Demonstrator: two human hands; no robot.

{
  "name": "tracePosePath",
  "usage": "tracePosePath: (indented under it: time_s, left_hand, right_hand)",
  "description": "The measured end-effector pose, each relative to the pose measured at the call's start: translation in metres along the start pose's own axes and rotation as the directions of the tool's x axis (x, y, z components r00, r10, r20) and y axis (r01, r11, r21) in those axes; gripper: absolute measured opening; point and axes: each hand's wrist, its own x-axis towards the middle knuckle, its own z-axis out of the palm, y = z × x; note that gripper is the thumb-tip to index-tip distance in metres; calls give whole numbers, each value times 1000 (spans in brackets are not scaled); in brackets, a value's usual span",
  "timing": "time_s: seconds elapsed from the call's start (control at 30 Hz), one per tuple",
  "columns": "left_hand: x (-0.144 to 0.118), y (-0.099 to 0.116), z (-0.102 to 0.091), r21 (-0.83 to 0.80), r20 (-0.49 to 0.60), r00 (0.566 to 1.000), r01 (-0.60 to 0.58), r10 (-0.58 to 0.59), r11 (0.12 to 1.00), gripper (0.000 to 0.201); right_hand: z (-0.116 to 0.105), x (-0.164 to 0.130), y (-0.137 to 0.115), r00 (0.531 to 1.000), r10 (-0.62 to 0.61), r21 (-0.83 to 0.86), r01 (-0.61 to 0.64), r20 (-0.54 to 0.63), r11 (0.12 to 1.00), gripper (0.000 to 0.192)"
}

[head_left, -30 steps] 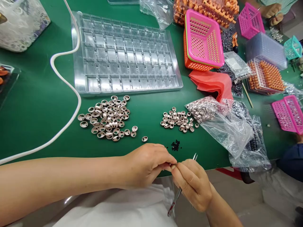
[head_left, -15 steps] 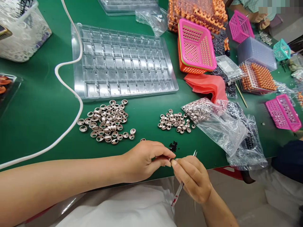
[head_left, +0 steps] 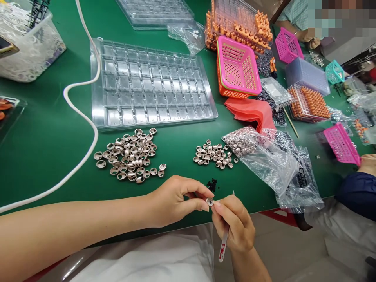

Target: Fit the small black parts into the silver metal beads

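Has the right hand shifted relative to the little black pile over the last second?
No. The right hand sits just below and right of the black pile, as before; the whole scene shifted together, so the camera moved.

We see through a single head-worn camera, looking forward and down across the green bench. It sits close above our hands, at the near edge.

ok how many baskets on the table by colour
pink baskets: 3 (one stacked on the orange basket, one at the back, one at the right edge)
orange basket: 1, under a pink one
teal basket: 1
total: 5
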Motion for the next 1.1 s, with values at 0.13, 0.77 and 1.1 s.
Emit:
tracePosePath:
  time_s: [0.13,0.77,1.1]
  left_hand:
    - [-1,-2,0,81,18,996,-89,88,993,10]
    - [-5,-1,-1,287,208,914,-397,347,872,15]
    - [-10,-6,7,308,200,914,-400,352,863,17]
  right_hand:
    - [-5,-4,2,999,-8,-6,9,48,1000,43]
    - [-34,28,5,828,-311,64,319,466,946,34]
    - [-30,24,4,833,-333,96,325,442,941,29]
